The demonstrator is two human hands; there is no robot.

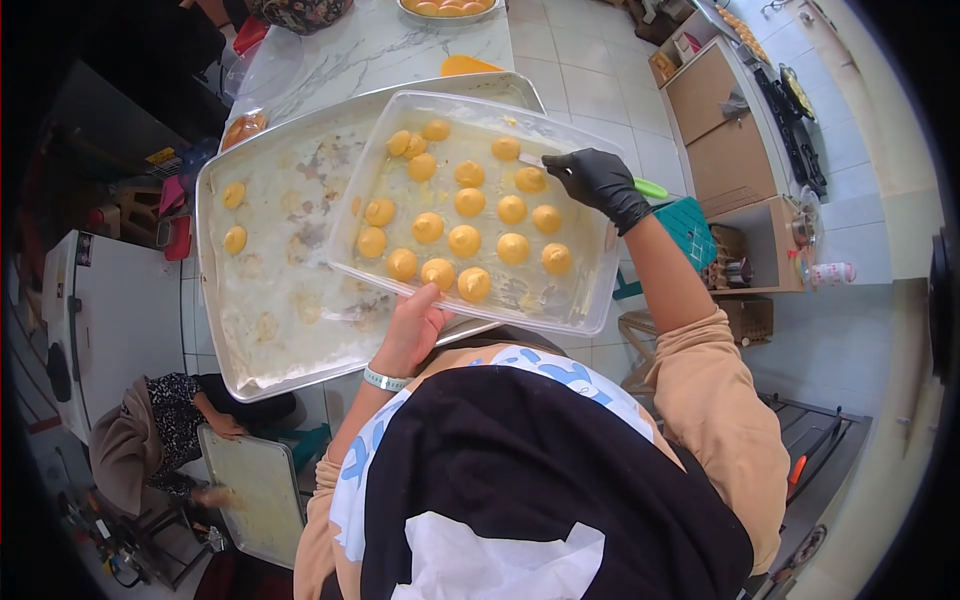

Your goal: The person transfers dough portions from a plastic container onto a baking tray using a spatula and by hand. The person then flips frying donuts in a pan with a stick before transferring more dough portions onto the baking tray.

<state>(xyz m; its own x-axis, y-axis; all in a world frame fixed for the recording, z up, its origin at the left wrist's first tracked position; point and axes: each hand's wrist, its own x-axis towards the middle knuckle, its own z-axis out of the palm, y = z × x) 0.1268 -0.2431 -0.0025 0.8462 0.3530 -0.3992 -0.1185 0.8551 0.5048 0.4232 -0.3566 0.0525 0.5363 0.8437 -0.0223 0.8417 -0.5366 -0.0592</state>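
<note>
My bare left hand (413, 332) grips the near edge of a clear plastic container (575, 312), thumb over the rim. The container is tilted over a large metal baking tray (262, 355). Inside it sit several round orange-yellow piped mounds (464, 241), some touching at the far left corner. In a black glove, my right hand (600, 187) is closed on a spatula with a green handle (650, 188). The spatula's pale tip reaches beside a mound (505, 148) near the container's far side. Two more mounds (235, 240) lie on the baking tray's left part.
The tray rests partly on a marble-patterned table (400, 50). An orange scraper (475, 65) and a plate of buns (450, 8) lie beyond. At lower left, another person's hands are at a second tray (255, 495). A green stool (685, 245) stands right.
</note>
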